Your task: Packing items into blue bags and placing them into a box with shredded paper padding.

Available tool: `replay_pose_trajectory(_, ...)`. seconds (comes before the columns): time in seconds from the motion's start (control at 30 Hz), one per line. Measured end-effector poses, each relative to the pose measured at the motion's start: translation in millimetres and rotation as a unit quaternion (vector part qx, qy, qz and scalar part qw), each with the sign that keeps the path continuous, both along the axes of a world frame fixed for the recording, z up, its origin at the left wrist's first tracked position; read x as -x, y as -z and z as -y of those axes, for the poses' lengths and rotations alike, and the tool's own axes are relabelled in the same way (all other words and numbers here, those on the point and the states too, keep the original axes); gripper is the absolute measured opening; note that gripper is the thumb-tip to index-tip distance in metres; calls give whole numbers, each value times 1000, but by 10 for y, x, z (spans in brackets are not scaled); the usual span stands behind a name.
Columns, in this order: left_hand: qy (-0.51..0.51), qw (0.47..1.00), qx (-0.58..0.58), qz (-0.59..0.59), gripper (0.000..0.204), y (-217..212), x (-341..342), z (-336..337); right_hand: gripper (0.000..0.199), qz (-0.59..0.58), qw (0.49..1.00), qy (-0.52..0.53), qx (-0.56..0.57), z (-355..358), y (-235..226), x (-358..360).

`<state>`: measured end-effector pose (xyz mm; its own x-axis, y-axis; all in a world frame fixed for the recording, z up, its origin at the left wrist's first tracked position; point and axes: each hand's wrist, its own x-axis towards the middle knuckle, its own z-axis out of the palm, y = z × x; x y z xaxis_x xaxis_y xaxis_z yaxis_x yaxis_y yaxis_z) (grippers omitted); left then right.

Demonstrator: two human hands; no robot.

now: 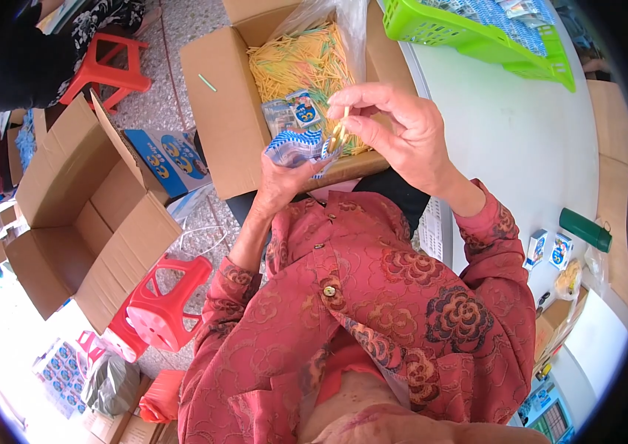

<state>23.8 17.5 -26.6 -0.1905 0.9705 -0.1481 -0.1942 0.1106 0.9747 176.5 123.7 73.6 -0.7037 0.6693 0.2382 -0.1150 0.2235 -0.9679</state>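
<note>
My left hand [281, 185] is closed around a small clear plastic packet [293, 150] with a blue-and-white striped edge. Just above the packet's mouth, my right hand [400, 132] pinches thin yellow sticks [345, 120] between thumb and forefinger; their exact number is hard to make out. Other yellow sticks show at the packet's opening. Both hands are over the near side of a cardboard box [215, 70] in front of me. Inside lies a heap of yellow and pale green sticks [295, 61], with a blue-and-white printed packet [304, 109] on top.
A clear plastic liner [347, 26] rises from the box. At the far right, a green basket [454, 35] of packets stands on a white table [506, 140], with a green bottle [585, 230] nearer. An open cardboard box [125, 248] and red stools [169, 303] are to my left. Another person sits far left.
</note>
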Motion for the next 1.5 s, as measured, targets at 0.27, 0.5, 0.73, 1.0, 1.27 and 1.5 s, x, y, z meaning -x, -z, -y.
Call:
replay_pose_trajectory(0.27, -26, 998, -39, 42, 30, -43, -3, 7, 19, 78, 952, -12, -295, -7, 169, 17)
replay_pose_trajectory(0.5, -41, 993, -63, 91, 33, -34, 10, 25, 40, -33, 988, -43, 144, -61, 317, -21)
replay_pose_trajectory(0.73, -39, 995, -58, 70, 32, -28, 32, 37, 19, 73, 984, -57, 151, -10, 478, -108)
replay_pose_trajectory(1.0, -71, 992, -62, 87, 33, -145, 22, 35, 10, 85, 996, 5, 12, -18, 329, -54)
replay_pose_trajectory(1.27, -60, 993, -63, 73, 32, -87, 45, 45, 11, 87, 988, -15, -128, -24, 253, -44)
replay_pose_trajectory(1.5, -84, 989, -66, 102, 32, -133, -7, 21, 15, 102, 994, -14, 37, -26, 380, -46)
